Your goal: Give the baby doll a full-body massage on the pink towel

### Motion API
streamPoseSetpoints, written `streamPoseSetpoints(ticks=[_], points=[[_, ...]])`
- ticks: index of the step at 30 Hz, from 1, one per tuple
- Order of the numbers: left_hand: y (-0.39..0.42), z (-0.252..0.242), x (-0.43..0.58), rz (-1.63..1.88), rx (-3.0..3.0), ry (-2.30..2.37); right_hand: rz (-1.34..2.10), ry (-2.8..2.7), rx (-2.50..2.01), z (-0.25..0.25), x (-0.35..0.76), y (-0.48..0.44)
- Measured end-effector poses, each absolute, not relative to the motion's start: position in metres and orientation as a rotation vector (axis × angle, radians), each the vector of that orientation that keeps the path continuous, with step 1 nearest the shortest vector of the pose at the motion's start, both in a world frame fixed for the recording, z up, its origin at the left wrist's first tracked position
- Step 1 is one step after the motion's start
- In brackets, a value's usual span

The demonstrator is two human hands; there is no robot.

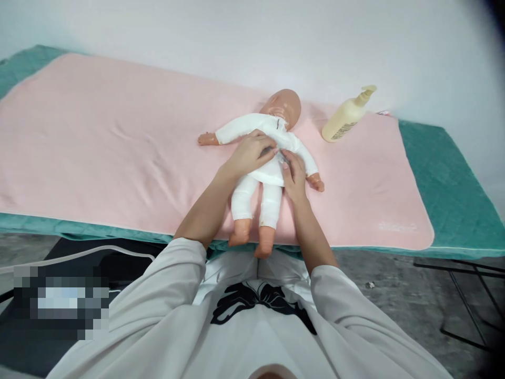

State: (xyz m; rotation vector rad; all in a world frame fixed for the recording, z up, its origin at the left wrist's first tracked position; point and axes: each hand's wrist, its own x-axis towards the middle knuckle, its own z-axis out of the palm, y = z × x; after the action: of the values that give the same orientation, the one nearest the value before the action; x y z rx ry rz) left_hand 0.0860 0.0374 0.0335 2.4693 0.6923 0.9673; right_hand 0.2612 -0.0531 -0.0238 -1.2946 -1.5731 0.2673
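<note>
A baby doll (pixel 272 171) in a white long-sleeved top and white leggings lies on its back, its head away from me and its feet over the near edge. My left hand (pixel 252 152) rests across the doll's chest, thumb and fingertips drawn together on the white top (pixel 264 126). Close beside it, my right hand (pixel 294 169) has its fingers closed on the front of the same top. A small bunched bit of pale cloth shows between the fingertips of both hands. Exactly what is pinched there is partly hidden.
Under the doll a pink mat (pixel 98 137) covers most of a green padded table (pixel 453 184). A cream pump bottle (pixel 342 121) stands to the right, beyond the doll's arm. A white wall is behind. Black metal legs (pixel 465 300) stand at lower right, and a pale cable (pixel 98 250) runs at lower left.
</note>
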Motion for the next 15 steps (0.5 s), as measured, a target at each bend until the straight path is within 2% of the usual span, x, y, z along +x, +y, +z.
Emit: streamPoseSetpoints(ticks=[15], points=[[0.053,0.038,0.09,0.942,2.488,0.743,0.265,-1.628,-1.203,-0.015,0.276,-0.01]])
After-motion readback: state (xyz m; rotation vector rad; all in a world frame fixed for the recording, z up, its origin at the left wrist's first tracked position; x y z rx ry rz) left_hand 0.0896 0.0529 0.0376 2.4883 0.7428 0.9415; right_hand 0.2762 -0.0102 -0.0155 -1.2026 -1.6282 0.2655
